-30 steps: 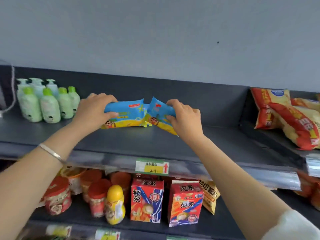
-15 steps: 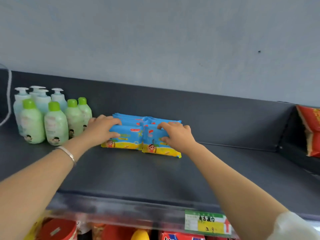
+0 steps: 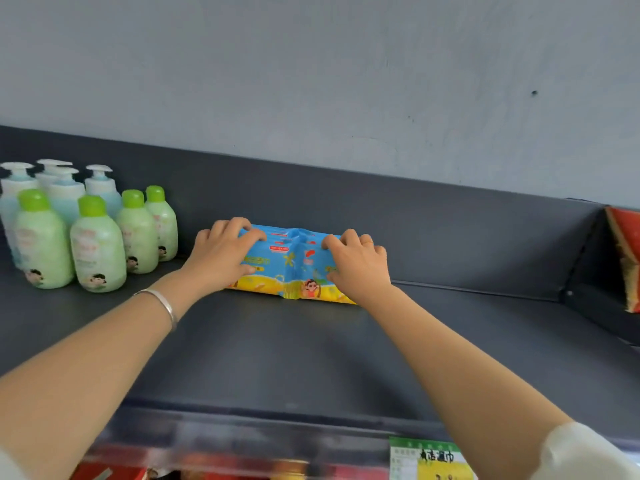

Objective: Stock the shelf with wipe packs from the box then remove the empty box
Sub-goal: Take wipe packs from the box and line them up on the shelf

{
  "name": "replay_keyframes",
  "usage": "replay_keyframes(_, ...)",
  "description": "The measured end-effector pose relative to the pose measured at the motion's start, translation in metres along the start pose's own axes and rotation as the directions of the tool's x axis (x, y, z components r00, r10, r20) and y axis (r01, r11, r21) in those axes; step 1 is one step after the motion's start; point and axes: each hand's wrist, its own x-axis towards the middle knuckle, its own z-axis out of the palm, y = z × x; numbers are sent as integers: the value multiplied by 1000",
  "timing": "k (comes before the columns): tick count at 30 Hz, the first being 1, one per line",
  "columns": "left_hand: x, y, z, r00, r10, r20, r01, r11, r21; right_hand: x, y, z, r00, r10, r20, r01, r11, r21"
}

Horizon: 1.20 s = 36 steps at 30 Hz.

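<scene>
Wipe packs [image 3: 291, 268], blue above and yellow below with a cartoon child printed near the bottom edge, stand in two adjoining stacks at the back of the shelf [image 3: 311, 358], against its dark rear wall. Several pack edges show layered along the top of the stacks; an exact count cannot be made.

The left hand [image 3: 221, 258] lies over the left stack, fingers curled over its top edge and thumb across the front face, gripping it. The right hand [image 3: 356, 268] grips the right stack the same way, fingers hooked over the top, palm against the front. A ring [image 3: 367, 242] shows on one right finger. A bracelet [image 3: 162, 306] circles the left wrist.

Bottles [image 3: 97, 244] stand upright in a cluster at the shelf's left end, just beside the left hand: green-capped ones in front with pale green contents, white pump-topped ones behind with pale blue contents.

A red snack bag [image 3: 628, 261] is partly visible on the adjoining section to the right, well apart from the packs.

A price tag [image 3: 433, 460] sits on the shelf's front rail at lower right; the goods below it are blurred.
</scene>
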Motion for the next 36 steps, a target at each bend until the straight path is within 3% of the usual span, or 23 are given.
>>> replay_keyframes(7,-4,12,-9,1000,1,-7,-1,999,42,-12,7,-5,1000,-6,-13,7,999,34)
replay_keyframes(15,-12,80,-19,981,154,-114,-157,987,-22,-44,28,-25,1000,-9,-5,9,994,109)
replay_keyframes(24,-32,242,-28,896,413,-161,-434,892,-126,-151,120,-72,995,91,-41,-85,987,136)
replay_keyframes(36,-121,485,-8,710,660,-246,-704,673,-228,-375,281,-108,916,402,6,-402,915,13)
